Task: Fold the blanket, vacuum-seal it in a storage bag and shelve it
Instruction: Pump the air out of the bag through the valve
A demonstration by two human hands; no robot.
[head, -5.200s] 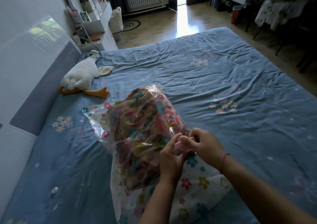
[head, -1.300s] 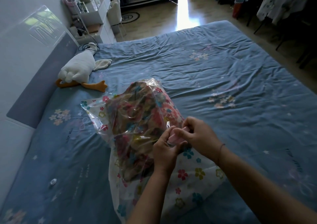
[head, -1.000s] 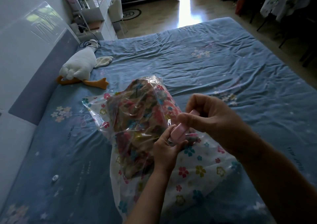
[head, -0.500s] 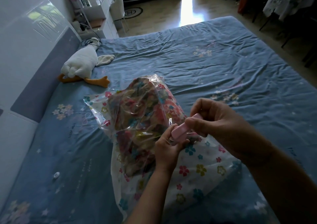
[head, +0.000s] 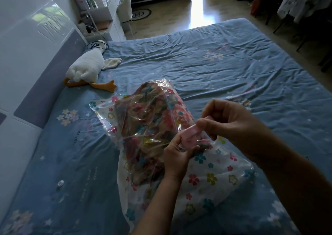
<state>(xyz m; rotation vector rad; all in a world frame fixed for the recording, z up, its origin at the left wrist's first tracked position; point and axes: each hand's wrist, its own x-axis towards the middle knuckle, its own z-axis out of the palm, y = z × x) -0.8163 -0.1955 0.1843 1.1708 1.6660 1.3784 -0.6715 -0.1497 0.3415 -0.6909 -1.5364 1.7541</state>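
A clear storage bag point(head: 212, 177) printed with small flowers lies on the blue bed sheet point(head: 224, 69). Inside it sits the folded floral blanket point(head: 149, 125), bulging up at the bag's far end. At the bag's middle is a small pink valve piece point(head: 188, 135). My left hand point(head: 177, 157) pinches the valve's base through the plastic from below. My right hand point(head: 228, 125) grips the pink piece's upper end between thumb and curled fingers, raised above the bag.
A white plush goose point(head: 88, 69) with orange feet lies near the padded headboard point(head: 36, 69) at left. A small white round cap point(head: 60, 183) rests on the sheet at lower left. Shelves point(head: 104, 6) and a chair stand beyond the bed.
My right hand rose off the bag and lifted the pink piece's upper end, while my left hand stayed at its base. The view shifted slightly.
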